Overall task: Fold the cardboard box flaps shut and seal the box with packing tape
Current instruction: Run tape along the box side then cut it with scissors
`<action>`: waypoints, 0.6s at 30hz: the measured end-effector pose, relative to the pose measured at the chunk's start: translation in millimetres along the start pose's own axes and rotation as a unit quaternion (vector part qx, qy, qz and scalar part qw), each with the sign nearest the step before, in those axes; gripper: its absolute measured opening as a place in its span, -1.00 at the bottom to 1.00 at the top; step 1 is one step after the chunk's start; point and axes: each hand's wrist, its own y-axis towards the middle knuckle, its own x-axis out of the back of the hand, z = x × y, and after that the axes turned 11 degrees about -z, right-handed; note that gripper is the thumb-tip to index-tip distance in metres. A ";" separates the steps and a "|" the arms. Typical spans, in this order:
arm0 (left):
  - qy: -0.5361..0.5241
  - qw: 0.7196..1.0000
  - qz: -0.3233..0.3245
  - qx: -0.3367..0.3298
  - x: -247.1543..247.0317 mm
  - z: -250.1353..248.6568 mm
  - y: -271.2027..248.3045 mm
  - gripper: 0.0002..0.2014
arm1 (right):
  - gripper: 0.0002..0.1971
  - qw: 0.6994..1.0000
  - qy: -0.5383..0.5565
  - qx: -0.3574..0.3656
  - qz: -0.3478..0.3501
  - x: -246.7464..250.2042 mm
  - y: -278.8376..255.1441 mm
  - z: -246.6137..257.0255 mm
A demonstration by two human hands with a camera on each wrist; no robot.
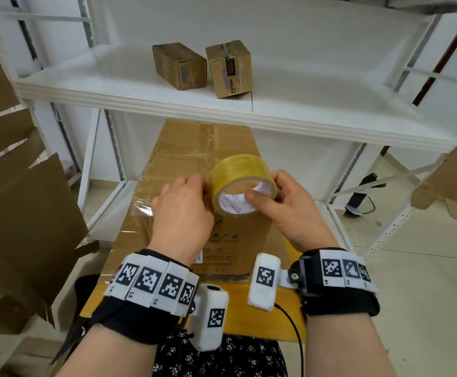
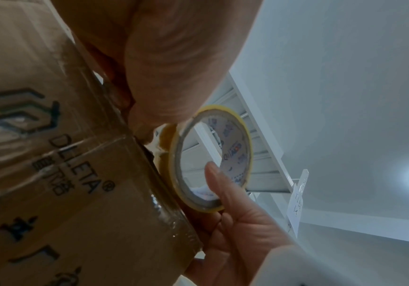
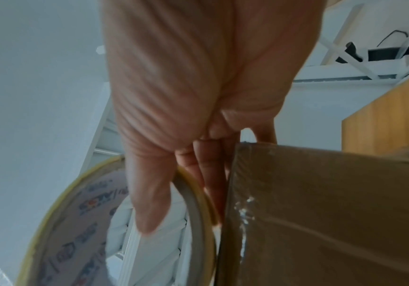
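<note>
A large cardboard box (image 1: 178, 164) stands in front of me with its top flaps folded down and old clear tape across them. Just above its near top edge is a yellowish roll of packing tape (image 1: 242, 172). My right hand (image 1: 265, 190) grips the roll, thumb inside the core (image 3: 149, 203) and fingers over the outside. My left hand (image 1: 204, 187) is at the roll's left side, its curled fingertips (image 2: 147, 131) pinching at the roll's outer face (image 2: 245, 135) by the box edge (image 2: 134, 139). I cannot see whether a free tape end is lifted.
A white metal shelf (image 1: 140, 96) spans just above and behind the box, with two small cardboard boxes (image 1: 178, 66) (image 1: 228, 68) on it. Flattened cardboard (image 1: 17, 208) leans at the left, more cardboard (image 1: 455, 183) at the right. The box sits on a wooden board (image 1: 238, 317).
</note>
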 end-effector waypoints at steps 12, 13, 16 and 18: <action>-0.005 0.999 -0.050 0.009 -9.8 -11.9 -11.2 -0.86 | -0.67 0.996 0.053 -0.025 -0.068 10.4 0.2 -3.9; -0.004 0.999 -0.050 0.009 -10.7 -14.9 -12.8 -0.84 | -0.65 0.996 0.057 -0.026 -0.069 10.5 -0.3 -4.1; -0.002 0.998 -0.055 0.011 -12.1 -20.6 -15.5 -0.84 | -0.57 0.994 0.077 -0.026 -0.067 10.5 -1.9 -5.7; 0.002 0.998 -0.057 0.010 -12.1 -21.4 -16.3 -0.82 | -0.46 0.994 0.089 -0.026 -0.059 11.4 -1.4 -7.6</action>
